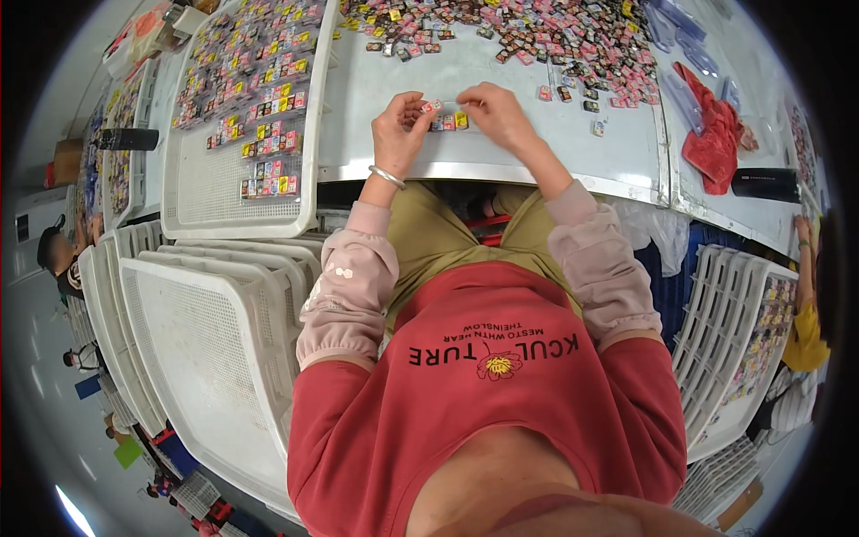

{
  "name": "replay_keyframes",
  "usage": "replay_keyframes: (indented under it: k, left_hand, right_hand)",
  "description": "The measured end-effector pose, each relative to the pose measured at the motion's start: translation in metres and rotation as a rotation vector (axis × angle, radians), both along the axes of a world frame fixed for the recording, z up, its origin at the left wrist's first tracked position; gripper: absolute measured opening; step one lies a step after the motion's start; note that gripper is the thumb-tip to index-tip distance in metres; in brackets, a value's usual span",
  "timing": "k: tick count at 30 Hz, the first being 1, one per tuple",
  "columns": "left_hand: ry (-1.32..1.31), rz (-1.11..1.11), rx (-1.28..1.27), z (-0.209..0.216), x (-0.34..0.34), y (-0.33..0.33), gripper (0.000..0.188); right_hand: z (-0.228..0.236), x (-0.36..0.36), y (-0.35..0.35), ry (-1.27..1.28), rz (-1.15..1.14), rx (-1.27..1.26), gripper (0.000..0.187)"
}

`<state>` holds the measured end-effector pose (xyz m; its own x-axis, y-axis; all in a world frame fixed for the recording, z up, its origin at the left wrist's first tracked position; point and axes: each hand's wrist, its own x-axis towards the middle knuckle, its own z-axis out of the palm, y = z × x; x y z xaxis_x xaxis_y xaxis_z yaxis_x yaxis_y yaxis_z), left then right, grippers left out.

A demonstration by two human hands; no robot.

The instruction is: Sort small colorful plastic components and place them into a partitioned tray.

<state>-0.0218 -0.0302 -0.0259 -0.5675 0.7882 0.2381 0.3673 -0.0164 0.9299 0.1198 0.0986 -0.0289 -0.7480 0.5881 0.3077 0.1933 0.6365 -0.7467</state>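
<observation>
My left hand (399, 132) pinches a small pink-and-white printed block (431, 106) between thumb and fingers. Just beside its fingertips, a short row of small coloured blocks (449, 122), pink, black and yellow, sits by the table's near edge in what looks like a clear plastic holder. My right hand (501, 115) is above the row's right end, thumb and forefinger closed together. Whether those fingers hold the clear plastic or a small piece is too small to make out.
A heap of small blocks (573, 45) covers the far table. At left, a white perforated tray (197, 192) bears filled clear packs (268, 183). Stacked white trays (192, 331) stand below it. On the right are a red cloth (711, 134) and clear plastic holders (693, 54). Other people work nearby.
</observation>
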Motion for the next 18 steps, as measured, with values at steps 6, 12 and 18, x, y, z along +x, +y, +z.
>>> replay_keyframes:
  k: [6,12,18]
  left_hand:
    - [0.228,-0.157,-0.029,0.036,-0.002,0.010,0.028]
    - [0.388,-0.214,-0.064,0.036,-0.016,0.011,0.037]
    - [0.817,-0.291,-0.073,0.005,0.005,0.004,0.043]
  right_hand:
    - [0.039,-0.009,0.013,0.008,0.239,-0.514,0.024]
    - [0.041,0.020,0.026,0.121,0.113,-0.849,0.027]
    - [0.028,0.029,0.013,-0.103,0.037,-0.800,0.023]
